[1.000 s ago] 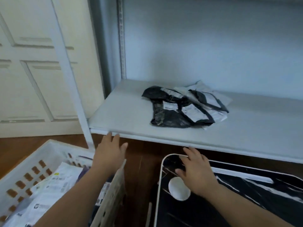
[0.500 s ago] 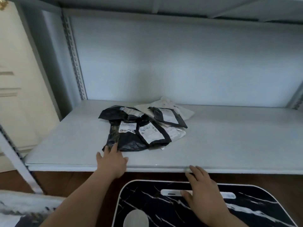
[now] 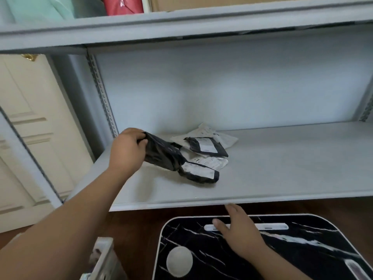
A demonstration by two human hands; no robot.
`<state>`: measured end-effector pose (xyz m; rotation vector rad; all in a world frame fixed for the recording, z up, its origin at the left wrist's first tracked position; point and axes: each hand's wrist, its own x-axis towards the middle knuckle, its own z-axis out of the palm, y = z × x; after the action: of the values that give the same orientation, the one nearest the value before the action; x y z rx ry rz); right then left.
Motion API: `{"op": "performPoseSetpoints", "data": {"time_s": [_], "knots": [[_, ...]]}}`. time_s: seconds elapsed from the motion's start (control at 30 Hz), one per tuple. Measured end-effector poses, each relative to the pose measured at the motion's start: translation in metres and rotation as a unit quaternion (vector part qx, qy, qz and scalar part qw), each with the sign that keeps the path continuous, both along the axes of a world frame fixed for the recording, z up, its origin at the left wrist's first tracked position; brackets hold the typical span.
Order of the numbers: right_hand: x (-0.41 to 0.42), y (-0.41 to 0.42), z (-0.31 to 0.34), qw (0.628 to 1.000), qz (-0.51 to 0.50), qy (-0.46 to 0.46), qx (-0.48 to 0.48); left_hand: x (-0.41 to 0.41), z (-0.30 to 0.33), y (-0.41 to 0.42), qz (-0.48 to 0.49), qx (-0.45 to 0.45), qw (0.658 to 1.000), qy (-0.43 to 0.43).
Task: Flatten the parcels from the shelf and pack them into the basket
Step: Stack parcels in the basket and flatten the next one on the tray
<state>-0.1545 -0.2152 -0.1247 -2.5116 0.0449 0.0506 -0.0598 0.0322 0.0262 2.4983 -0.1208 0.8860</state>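
Parcels lie in a small heap on the shelf point(image 3: 282, 158), left of the frame's centre. The left hand point(image 3: 127, 152) has its fingers and thumb curled round the upper end of a black parcel point(image 3: 161, 153), which hangs tilted, its lower end down against the heap. Just below and to the right of it lies a second black parcel point(image 3: 199, 172) with a white label facing up. Behind that, a smaller black parcel point(image 3: 205, 147) with a label rests on top of a white parcel point(image 3: 214, 134) near the back wall. A clear or pale packet point(image 3: 212, 162) shows between the two labelled black ones.

The right hand point(image 3: 240, 231) is in the lower middle of the frame, fingers straight and spread, lying flat on a black marbled table point(image 3: 302, 243) below the shelf's front edge; its fingertips cover part of a white slot in the tabletop. It holds nothing. The two hands are well apart.

At the bottom left of the frame, a white corner of the basket point(image 3: 103, 257) shows beside the left forearm. A cream door point(image 3: 26, 128) fills the left edge. On the upper shelf point(image 3: 181, 23), at the top of the frame, sit a red bag point(image 3: 123, 5) and a cardboard box point(image 3: 222, 2).
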Motion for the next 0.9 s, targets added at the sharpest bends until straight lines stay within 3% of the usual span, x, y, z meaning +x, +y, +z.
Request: {"op": "performPoseSetpoints", "data": {"time_s": [0.1,0.17,0.23,0.33,0.4,0.5,0.6,0.63,0.73,0.8,0.9], "knots": [[-0.011,0.009,0.015,0.974,-0.063,0.079,0.204,-0.030,0.017,-0.009,-0.019,-0.008,1.000,-0.022],[-0.023,0.011,0.022,0.899,-0.107,0.157,0.394,-0.053,0.019,-0.017,-0.045,-0.020,0.998,-0.036],[-0.036,0.009,0.030,0.801,-0.136,0.221,0.540,-0.077,0.013,-0.026,-0.077,-0.034,0.995,-0.049],[-0.051,-0.003,0.033,0.668,-0.170,0.231,0.687,-0.111,0.003,-0.040,-0.104,-0.088,0.988,-0.066],[-0.060,-0.014,0.041,0.632,-0.179,0.227,0.719,-0.130,0.000,-0.051,-0.109,-0.168,0.977,-0.069],[-0.069,-0.025,0.048,0.637,-0.170,0.211,0.722,-0.152,-0.012,-0.068,-0.101,-0.263,0.959,-0.019],[-0.072,-0.035,0.034,0.646,-0.197,0.147,0.723,-0.164,-0.037,-0.080,-0.085,-0.283,0.953,0.067],[-0.076,-0.039,0.031,0.663,-0.227,0.111,0.704,-0.165,-0.049,-0.080,-0.068,-0.269,0.957,0.087],[-0.101,-0.050,0.007,0.765,-0.271,0.073,0.580,-0.167,-0.092,-0.071,-0.028,-0.216,0.964,0.151],[-0.123,-0.055,-0.022,0.810,-0.265,0.114,0.511,-0.170,-0.131,-0.061,-0.001,-0.167,0.963,0.212],[-0.151,-0.056,-0.064,0.877,-0.200,0.252,0.356,-0.179,-0.191,-0.046,-0.006,-0.136,0.950,0.280]]}}
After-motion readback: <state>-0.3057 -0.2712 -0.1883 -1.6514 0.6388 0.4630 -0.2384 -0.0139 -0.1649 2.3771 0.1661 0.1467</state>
